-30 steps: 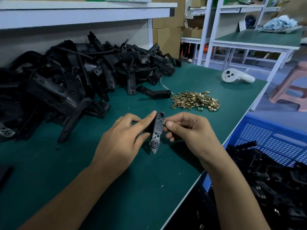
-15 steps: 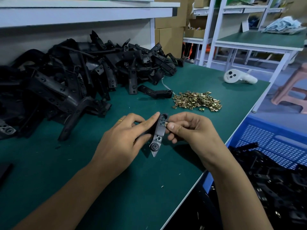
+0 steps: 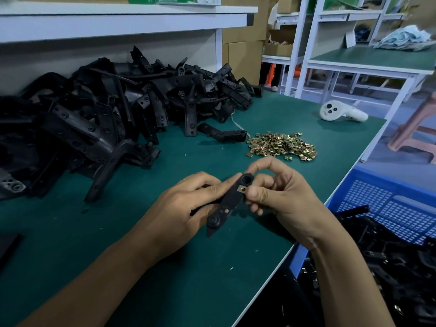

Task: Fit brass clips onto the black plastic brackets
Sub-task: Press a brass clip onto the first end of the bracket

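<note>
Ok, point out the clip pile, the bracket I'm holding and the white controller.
clip pile [image 3: 282, 146], head view, middle of heap
bracket [image 3: 232, 201], head view, flat mid-section
white controller [image 3: 330, 110], head view, round buttoned face

Black bracket [image 3: 230, 200] (brass clip [image 3: 242, 189] seated) between both hands [image 3: 238, 204].

Bare desk [image 3: 165, 267] lies near; the bracket heap [image 3: 106, 119] blocks far left, the clip pile [image 3: 282, 146] far right.
</note>
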Demonstrator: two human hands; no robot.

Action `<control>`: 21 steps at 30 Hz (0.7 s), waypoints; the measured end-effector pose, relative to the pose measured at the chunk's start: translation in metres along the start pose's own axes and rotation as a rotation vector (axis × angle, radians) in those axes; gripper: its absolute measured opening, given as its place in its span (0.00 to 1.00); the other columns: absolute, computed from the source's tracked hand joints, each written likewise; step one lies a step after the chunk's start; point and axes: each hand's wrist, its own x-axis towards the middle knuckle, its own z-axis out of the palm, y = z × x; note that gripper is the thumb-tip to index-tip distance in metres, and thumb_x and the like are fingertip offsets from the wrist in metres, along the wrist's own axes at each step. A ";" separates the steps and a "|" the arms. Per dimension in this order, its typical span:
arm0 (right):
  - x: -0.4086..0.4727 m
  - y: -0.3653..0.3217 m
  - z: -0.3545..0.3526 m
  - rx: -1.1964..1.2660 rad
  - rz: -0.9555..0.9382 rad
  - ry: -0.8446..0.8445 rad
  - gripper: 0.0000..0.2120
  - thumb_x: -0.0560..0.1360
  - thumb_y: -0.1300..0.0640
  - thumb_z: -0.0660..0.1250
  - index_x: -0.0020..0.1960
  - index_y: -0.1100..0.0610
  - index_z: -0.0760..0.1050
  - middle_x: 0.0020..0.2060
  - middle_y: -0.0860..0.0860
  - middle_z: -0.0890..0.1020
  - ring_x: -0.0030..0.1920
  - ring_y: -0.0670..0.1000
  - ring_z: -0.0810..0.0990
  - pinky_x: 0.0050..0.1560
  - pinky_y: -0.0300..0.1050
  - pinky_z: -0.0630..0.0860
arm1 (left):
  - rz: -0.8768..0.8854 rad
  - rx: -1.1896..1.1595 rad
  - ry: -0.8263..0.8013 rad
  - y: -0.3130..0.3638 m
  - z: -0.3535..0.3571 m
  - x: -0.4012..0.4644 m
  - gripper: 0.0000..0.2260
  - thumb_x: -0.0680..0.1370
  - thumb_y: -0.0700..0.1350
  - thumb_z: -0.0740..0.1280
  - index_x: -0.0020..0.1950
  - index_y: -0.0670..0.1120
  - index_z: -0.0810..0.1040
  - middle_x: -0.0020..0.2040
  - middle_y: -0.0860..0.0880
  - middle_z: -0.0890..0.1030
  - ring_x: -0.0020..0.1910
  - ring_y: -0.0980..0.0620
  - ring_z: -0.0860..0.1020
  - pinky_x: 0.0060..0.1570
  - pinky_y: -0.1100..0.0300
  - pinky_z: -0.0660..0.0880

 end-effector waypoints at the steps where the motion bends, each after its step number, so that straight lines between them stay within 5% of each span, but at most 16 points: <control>1: 0.001 0.000 0.001 -0.024 -0.012 0.017 0.12 0.65 0.55 0.79 0.46 0.49 0.81 0.32 0.53 0.82 0.29 0.49 0.78 0.30 0.38 0.74 | -0.013 -0.006 0.000 -0.001 0.001 0.000 0.27 0.81 0.40 0.70 0.76 0.62 0.71 0.59 0.56 0.78 0.56 0.49 0.80 0.50 0.50 0.78; 8: 0.005 0.005 0.007 -0.148 -0.133 0.101 0.15 0.65 0.52 0.79 0.47 0.54 0.79 0.30 0.52 0.80 0.31 0.56 0.70 0.32 0.44 0.67 | -0.026 0.127 0.004 -0.005 0.000 -0.002 0.23 0.82 0.39 0.62 0.72 0.62 0.72 0.65 0.56 0.79 0.63 0.52 0.78 0.59 0.47 0.79; 13: 0.004 0.007 0.003 -0.286 -0.159 0.161 0.15 0.71 0.48 0.78 0.47 0.56 0.77 0.34 0.62 0.77 0.33 0.63 0.70 0.34 0.55 0.67 | -0.108 -0.043 0.001 0.003 0.002 -0.002 0.29 0.83 0.37 0.66 0.76 0.65 0.69 0.61 0.56 0.77 0.60 0.48 0.78 0.55 0.43 0.79; 17: 0.006 0.011 -0.021 -0.756 -0.158 0.501 0.07 0.81 0.44 0.66 0.49 0.46 0.79 0.43 0.44 0.81 0.44 0.45 0.77 0.46 0.39 0.73 | -0.160 0.263 0.089 0.001 -0.005 -0.002 0.24 0.83 0.49 0.63 0.78 0.65 0.66 0.57 0.64 0.74 0.58 0.57 0.73 0.51 0.53 0.76; 19: 0.008 0.013 -0.036 -1.158 -0.141 0.674 0.08 0.83 0.49 0.65 0.57 0.51 0.79 0.56 0.45 0.80 0.57 0.50 0.74 0.58 0.44 0.71 | -0.241 0.292 0.091 0.003 -0.006 -0.001 0.23 0.82 0.53 0.61 0.79 0.61 0.68 0.56 0.63 0.73 0.57 0.56 0.72 0.53 0.53 0.74; 21: 0.013 0.015 -0.045 -1.355 0.004 0.635 0.15 0.83 0.53 0.63 0.67 0.56 0.76 0.69 0.49 0.75 0.68 0.57 0.69 0.66 0.53 0.68 | -0.275 0.349 0.043 0.006 -0.005 0.001 0.23 0.82 0.53 0.61 0.79 0.60 0.68 0.56 0.61 0.74 0.57 0.55 0.70 0.56 0.54 0.72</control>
